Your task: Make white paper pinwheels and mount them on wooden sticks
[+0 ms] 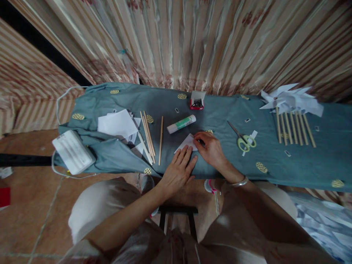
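Note:
A small folded piece of white paper [187,143] lies on the blue-grey cloth [220,110] near the table's front edge. My left hand [178,167] rests flat on its near corner, fingers stretched out together. My right hand [210,148] presses on the paper's right side with bent fingers. A white and green glue stick [181,124] lies just behind the paper. Green-handled scissors [243,138] lie to the right of my right hand.
Several wooden sticks [150,137] and loose white paper sheets [117,124] lie at the left. A small red box [197,101] stands at the back. Finished white paper pinwheels on sticks [293,110] lie at the right. A white device [73,151] sits at the left end.

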`<state>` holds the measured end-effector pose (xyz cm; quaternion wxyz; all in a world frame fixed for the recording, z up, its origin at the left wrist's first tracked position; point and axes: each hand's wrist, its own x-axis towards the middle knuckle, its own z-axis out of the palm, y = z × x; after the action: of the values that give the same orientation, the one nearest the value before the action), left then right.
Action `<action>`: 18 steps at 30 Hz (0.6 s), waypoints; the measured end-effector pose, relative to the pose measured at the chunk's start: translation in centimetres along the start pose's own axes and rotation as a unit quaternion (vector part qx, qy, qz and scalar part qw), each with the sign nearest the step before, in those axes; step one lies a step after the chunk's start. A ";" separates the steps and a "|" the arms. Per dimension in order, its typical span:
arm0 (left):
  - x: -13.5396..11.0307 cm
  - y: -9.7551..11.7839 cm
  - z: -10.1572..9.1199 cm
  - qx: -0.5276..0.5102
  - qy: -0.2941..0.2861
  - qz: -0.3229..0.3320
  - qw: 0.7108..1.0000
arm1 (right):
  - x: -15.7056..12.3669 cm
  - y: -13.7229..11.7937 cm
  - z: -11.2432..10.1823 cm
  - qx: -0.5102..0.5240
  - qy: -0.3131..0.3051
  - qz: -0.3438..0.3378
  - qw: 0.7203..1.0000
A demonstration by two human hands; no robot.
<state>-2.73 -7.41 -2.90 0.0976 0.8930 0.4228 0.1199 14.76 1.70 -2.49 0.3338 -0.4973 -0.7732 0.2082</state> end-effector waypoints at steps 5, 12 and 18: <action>0.0 0.2 0.1 -0.008 0.003 0.002 1.000 | 0.0 0.0 0.1 -0.003 0.008 -0.002 1.000; -0.1 0.1 0.2 -0.014 0.010 0.002 1.000 | 0.0 -0.1 0.1 -0.010 0.009 -0.005 1.000; 0.0 0.0 0.3 -0.014 0.001 0.004 1.000 | 0.1 -0.1 0.2 -0.017 0.005 0.000 1.000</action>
<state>-2.64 -7.42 -3.24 0.1090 0.8931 0.4177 0.1267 14.56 1.80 -2.53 0.3295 -0.5039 -0.7750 0.1922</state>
